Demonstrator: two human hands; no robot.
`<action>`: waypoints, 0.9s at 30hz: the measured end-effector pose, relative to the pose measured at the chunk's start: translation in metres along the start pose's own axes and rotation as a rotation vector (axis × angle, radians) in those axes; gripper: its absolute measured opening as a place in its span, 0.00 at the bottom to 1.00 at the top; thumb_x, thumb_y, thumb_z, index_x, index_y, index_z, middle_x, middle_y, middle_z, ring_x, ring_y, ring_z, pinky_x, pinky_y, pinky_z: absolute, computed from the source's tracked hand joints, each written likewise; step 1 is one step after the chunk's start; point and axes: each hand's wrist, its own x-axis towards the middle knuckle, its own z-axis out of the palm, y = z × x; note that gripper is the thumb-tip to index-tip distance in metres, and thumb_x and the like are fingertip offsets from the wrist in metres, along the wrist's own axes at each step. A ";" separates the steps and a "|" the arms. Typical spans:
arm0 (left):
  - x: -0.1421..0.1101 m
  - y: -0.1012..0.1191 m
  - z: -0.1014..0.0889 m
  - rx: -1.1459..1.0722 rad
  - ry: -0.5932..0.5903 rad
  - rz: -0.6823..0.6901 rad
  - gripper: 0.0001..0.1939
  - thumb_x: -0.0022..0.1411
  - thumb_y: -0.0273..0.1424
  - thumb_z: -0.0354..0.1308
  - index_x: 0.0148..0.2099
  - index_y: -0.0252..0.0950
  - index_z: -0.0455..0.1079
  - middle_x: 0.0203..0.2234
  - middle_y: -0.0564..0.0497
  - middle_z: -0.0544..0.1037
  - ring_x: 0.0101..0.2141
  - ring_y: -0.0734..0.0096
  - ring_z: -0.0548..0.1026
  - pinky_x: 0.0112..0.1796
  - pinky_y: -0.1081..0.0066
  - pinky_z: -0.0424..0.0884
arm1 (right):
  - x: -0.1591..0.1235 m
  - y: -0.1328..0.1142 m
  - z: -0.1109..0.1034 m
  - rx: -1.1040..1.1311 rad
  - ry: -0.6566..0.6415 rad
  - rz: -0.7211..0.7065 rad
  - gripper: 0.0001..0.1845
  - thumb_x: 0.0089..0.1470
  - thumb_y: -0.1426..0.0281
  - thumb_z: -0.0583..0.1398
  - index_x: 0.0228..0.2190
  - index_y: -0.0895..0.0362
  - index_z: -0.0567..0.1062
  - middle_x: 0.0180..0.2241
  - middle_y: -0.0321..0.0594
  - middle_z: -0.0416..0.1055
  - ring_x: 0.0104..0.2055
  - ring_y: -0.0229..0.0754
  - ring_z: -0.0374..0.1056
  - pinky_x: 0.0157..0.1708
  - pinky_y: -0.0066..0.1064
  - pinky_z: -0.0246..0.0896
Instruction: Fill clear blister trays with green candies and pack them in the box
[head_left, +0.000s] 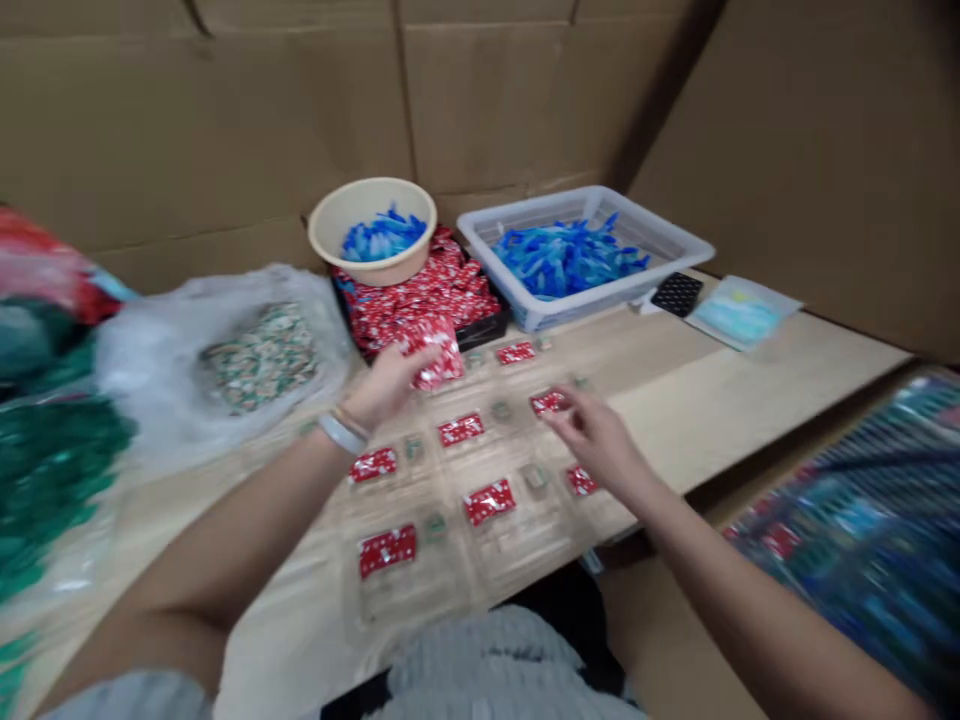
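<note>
My left hand (390, 385) is closed around a small bunch of red packets (436, 352) with white spots, blurred by motion. At a clear plastic tray, the fingers of my right hand (592, 430) pinch one red packet (547, 402). Clear trays (420, 598) lie side by side in rows on the table. Several of them carry a red spotted packet (489, 501) with a small greenish piece (536, 478) beside it. Behind my left hand, a dark box (487, 328) is heaped with more red packets.
A cream bowl (330, 245) of blue pieces rests on the heaped box. Right of it stands a translucent bin (532, 315) of blue pieces. A plastic bag (142, 340) of small greenish pieces lies left. A face mask pack (742, 310) sits at right. Cardboard (225, 130) walls the back.
</note>
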 end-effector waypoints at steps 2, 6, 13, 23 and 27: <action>-0.051 -0.014 0.005 -0.249 0.066 -0.085 0.16 0.48 0.38 0.58 0.34 0.30 0.67 0.27 0.50 0.74 0.29 0.72 0.71 0.32 0.70 0.67 | 0.013 -0.046 0.049 0.394 -0.247 -0.023 0.20 0.46 0.59 0.56 0.42 0.53 0.62 0.30 0.37 0.65 0.25 0.36 0.62 0.23 0.30 0.59; -0.134 -0.046 -0.003 -0.590 0.461 -0.190 0.16 0.46 0.38 0.59 0.36 0.33 0.67 0.29 0.50 0.74 0.28 0.72 0.72 0.32 0.71 0.68 | 0.004 -0.108 0.140 0.713 -0.550 0.067 0.15 0.43 0.57 0.57 0.26 0.55 0.61 0.17 0.27 0.58 0.16 0.32 0.56 0.15 0.25 0.52; -0.213 -0.086 -0.064 -0.397 0.535 -0.282 0.16 0.43 0.36 0.61 0.34 0.31 0.66 0.23 0.50 0.73 0.23 0.75 0.68 0.25 0.74 0.65 | -0.018 -0.146 0.201 0.777 -1.009 0.172 0.17 0.38 0.59 0.62 0.26 0.57 0.63 0.19 0.28 0.61 0.17 0.29 0.57 0.16 0.23 0.53; -0.165 -0.097 -0.224 0.460 0.203 -0.163 0.08 0.50 0.32 0.50 0.29 0.32 0.65 0.18 0.55 0.68 0.20 0.78 0.64 0.23 0.78 0.59 | 0.031 -0.168 0.245 0.381 -0.656 -0.191 0.06 0.45 0.67 0.54 0.27 0.56 0.68 0.22 0.34 0.65 0.24 0.35 0.61 0.25 0.28 0.57; -0.122 -0.099 -0.250 1.063 -0.094 -0.193 0.11 0.45 0.35 0.56 0.30 0.32 0.68 0.22 0.51 0.72 0.25 0.71 0.68 0.25 0.75 0.59 | 0.017 -0.165 0.236 0.282 -0.744 -0.358 0.08 0.47 0.71 0.53 0.32 0.57 0.69 0.27 0.36 0.68 0.30 0.37 0.62 0.32 0.29 0.57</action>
